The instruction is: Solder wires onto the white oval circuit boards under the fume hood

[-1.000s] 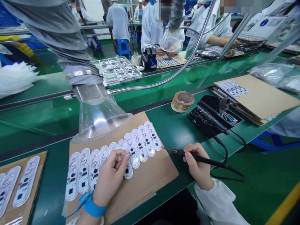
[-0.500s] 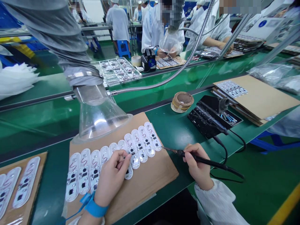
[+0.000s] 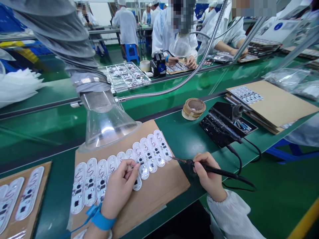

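Note:
My right hand (image 3: pixel 208 174) is wrapped round the black handle of a soldering iron (image 3: pixel 211 168). The iron's tip reaches left to the lower end of the rightmost white oval circuit board (image 3: pixel 162 145). Over the row of boards, my left hand (image 3: pixel 122 186) is closed in a pinch; whatever its fingertips hold is too fine to make out. A blue wrist strap (image 3: pixel 102 220) circles that wrist. Several similar boards, such as the leftmost one (image 3: pixel 78 187), lie side by side on a brown cardboard sheet (image 3: pixel 149 199), with thin red wires and black chips. My left hand covers some of them.
A clear fume hood (image 3: pixel 107 127) hangs over the back of the cardboard. Behind the iron stand a black soldering-iron holder (image 3: pixel 221 126) and a tape roll (image 3: pixel 193 109). Stacked cardboard (image 3: pixel 279 103) lies at right, more boards (image 3: pixel 30 194) at left. A co-worker (image 3: pixel 161 33) sits opposite.
The soldering iron and my right hand have shifted slightly left, bringing the tip to the rightmost board's lower end. My left hand stays nearly still. The co-worker opposite has moved their hands.

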`<state>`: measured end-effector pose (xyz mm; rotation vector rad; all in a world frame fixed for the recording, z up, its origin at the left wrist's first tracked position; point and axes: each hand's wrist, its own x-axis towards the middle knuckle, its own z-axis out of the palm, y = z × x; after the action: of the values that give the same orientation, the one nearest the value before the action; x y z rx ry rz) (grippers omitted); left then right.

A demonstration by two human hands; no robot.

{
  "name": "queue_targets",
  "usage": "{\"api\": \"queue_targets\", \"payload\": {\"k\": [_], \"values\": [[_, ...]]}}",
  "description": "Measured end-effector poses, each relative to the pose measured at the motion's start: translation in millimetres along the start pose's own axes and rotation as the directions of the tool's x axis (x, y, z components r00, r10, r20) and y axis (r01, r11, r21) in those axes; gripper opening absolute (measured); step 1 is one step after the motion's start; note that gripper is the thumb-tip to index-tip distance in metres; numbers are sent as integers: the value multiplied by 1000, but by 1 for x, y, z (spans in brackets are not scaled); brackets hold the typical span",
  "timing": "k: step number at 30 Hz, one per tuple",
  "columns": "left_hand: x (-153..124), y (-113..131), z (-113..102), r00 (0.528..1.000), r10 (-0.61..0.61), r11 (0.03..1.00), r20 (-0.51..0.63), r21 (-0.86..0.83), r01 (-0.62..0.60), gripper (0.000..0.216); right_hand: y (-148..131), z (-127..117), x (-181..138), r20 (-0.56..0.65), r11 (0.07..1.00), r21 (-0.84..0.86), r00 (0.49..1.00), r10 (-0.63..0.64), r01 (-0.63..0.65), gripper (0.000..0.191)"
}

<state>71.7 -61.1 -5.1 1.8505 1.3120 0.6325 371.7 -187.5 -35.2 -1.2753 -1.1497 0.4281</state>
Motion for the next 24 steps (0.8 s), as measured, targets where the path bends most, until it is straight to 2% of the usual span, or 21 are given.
{"api": "queue_targets", "payload": {"k": [3, 8, 13, 20, 24], "values": [[0, 0, 0, 1000, 7, 1000, 3, 4, -7, 36, 0, 0, 0, 31, 1000, -15, 1000, 3, -3, 20], [-1, -1, 0, 1000, 13, 1000, -3, 5, -13, 34, 1, -1, -1, -5, 1000, -6, 1000, 1, -1, 20], [0, 0, 0, 1000, 12, 1000, -7, 7, -12, 33, -1, -1, 0, 64, 1000, -26, 998, 8, -6, 20], [0, 3, 0, 1000, -15, 1000, -3, -4, 15, 33, -1, 0, 0, 33, 1000, -1, 999, 14, -14, 20], [1, 3, 0, 1000, -16, 1000, 6, -3, 16, 34, -4, 0, 2, 82, 1000, -24, 996, 17, -15, 20]]}}
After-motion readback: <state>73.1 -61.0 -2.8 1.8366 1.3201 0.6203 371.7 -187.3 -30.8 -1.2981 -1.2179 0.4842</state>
